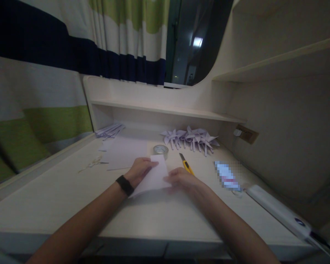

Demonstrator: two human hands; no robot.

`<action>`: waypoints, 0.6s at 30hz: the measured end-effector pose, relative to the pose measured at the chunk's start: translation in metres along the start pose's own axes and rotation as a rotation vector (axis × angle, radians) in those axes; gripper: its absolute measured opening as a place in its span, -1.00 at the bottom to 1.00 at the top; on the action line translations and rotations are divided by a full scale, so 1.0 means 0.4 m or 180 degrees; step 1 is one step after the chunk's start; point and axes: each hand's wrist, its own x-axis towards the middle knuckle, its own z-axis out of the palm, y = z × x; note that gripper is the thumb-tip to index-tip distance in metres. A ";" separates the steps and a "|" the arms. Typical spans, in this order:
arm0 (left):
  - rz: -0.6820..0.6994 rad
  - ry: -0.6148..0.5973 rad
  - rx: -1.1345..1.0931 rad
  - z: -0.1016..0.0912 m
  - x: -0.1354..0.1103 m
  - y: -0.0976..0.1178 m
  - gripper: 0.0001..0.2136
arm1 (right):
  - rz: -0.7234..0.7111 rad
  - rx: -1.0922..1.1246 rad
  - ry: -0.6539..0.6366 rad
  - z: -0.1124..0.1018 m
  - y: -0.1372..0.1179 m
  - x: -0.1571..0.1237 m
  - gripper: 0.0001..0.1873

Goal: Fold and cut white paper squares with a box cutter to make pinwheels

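Observation:
Between my hands is a sheet of white paper (pixel 155 178), tilted above the desk. My left hand (pixel 140 169), with a black band on its wrist, grips the sheet's upper left edge, thumb on top. My right hand (pixel 183 178) pinches its right edge; those fingers are slightly blurred. Just beyond the sheet lies a roll of clear tape (pixel 160 149). A yellow utility knife (pixel 186 164) with its blade out rests beside my right hand. Several paper pinwheels (pixel 194 138) on paper sticks are grouped at the back right.
At the back left are larger white sheets (pixel 126 148) and a bundle of rolled paper sticks (pixel 110 131). Small pale scraps or string (pixel 92 163) lie on the left. A phone (pixel 227 176) and a long white lamp-like bar (pixel 279 212) are on the right, below a wall socket (pixel 246 134).

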 end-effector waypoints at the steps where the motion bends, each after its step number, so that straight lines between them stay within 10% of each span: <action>1: 0.0008 0.0027 0.0014 0.000 0.001 0.000 -0.80 | 0.0003 -0.0013 0.0008 -0.002 0.002 0.003 -0.82; 18: 0.0097 0.0446 0.1228 0.002 -0.005 0.034 -0.73 | -0.0171 0.0409 0.0064 0.015 -0.028 -0.022 -0.86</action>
